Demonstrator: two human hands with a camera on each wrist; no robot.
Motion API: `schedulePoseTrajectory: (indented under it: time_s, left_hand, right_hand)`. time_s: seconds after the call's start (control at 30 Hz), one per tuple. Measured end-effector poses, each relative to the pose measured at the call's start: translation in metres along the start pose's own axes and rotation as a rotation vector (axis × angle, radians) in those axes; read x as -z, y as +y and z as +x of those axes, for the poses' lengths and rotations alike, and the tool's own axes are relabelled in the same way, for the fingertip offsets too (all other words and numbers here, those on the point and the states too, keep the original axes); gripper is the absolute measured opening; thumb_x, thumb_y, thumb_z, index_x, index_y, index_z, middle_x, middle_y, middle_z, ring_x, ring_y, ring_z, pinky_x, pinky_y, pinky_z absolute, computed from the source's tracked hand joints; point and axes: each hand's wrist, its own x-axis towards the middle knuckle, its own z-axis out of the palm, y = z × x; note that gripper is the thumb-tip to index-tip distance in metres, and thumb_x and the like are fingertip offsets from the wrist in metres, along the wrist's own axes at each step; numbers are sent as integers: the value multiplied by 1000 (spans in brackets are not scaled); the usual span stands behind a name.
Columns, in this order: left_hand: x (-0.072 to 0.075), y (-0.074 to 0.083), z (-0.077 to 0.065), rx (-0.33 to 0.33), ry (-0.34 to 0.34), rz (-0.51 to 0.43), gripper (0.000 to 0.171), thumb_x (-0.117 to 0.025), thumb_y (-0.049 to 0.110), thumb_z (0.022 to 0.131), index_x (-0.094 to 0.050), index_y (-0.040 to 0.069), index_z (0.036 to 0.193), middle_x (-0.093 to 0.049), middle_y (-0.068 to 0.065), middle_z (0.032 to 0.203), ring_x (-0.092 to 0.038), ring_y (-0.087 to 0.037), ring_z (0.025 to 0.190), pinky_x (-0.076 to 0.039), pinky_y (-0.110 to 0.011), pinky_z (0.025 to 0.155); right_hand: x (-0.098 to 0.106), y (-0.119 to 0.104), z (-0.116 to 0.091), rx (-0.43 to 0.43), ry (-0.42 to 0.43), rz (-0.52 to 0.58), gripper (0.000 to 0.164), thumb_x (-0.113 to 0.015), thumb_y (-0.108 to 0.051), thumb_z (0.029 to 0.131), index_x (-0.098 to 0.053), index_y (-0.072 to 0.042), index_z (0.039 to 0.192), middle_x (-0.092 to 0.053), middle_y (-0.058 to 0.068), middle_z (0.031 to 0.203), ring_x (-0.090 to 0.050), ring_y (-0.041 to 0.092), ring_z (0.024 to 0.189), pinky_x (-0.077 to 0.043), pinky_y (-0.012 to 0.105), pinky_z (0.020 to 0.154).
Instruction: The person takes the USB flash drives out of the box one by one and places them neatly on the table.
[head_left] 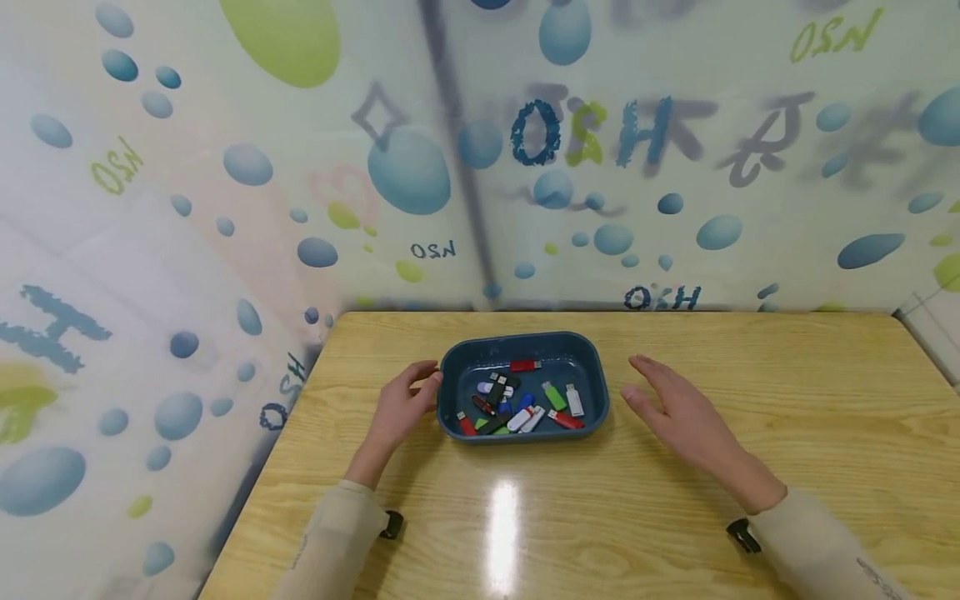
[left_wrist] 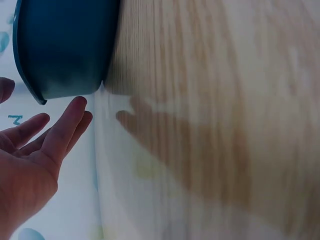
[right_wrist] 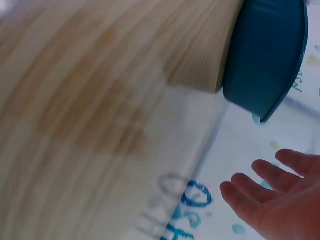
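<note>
A dark blue rectangular tray (head_left: 480,347) stands on the wooden table, with several USB flash drives lying loose in it. Among them are a red one (head_left: 522,366) at the back, a green one (head_left: 553,396) and a white one (head_left: 574,401) at the right, and a black one (head_left: 497,391) in the pile. My left hand (head_left: 400,407) is at the tray's left end, fingers relaxed; whether the fingertips touch the wall I cannot tell. Off the right end, my right hand (head_left: 686,417) hovers apart from the tray, its fingers extended and holding nothing in the right wrist view.
The wooden table (head_left: 787,400) meets a wall covering (head_left: 315,167) printed with blue and green drops along its back and left edges. Glare shows on the tabletop in front of the tray. A black strap (head_left: 744,535) is at the right wrist.
</note>
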Motion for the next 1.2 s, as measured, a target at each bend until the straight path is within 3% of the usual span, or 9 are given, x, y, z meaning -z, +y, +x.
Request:
schedulePoseTrajectory:
  time_s: [0.13,0.23,0.33,0.43,0.87,1.2]
  left_hand:
    - [-1,1,-2,23,13,-31,45,-60,31,106,-60,4,142,-60,-22,140,-65,-41,119,-64,-37,73]
    - [-3,2,-2,30,16,-66,40,-61,26,106,-62,3,139,-62,-21,137,-66,-41,118,-64,-37,69]
    - [-4,2,-1,38,10,-127,36,-60,19,105,-64,1,136,-63,-21,134,-67,-39,115,-64,-38,68]
    - [-6,2,0,57,3,-186,34,-60,14,104,-65,-2,133,-64,-23,132,-68,-38,111,-64,-38,68]
    - [-8,5,0,101,-8,-208,36,-58,15,105,-63,-4,135,-64,-24,131,-66,-35,108,-64,-36,72]
    - [-24,8,6,58,-8,-282,31,-59,7,103,-64,-8,129,-65,-27,126,-70,-31,101,-64,-36,67]
  right_hand:
    - [-7,-9,5,-49,3,85,59,-48,-40,111,-48,3,150,-55,25,145,-55,44,129,-48,61,104]
    - [-12,-13,10,-89,11,147,52,-51,-38,110,-57,4,141,-69,19,124,-68,34,106,-59,48,87]
    - [-17,-16,15,-131,9,206,48,-55,-39,108,-63,3,132,-72,11,106,-70,25,90,-59,34,74]
    - [-20,-17,18,-155,8,234,45,-59,-37,107,-65,3,127,-72,6,96,-69,20,82,-57,27,68]
    - [-22,-21,23,-216,-5,230,38,-67,-21,101,-63,6,128,-70,12,100,-65,21,83,-55,24,67]
    - [-13,-12,20,-219,24,196,36,-65,-17,101,-63,6,128,-68,14,101,-64,22,84,-55,23,65]
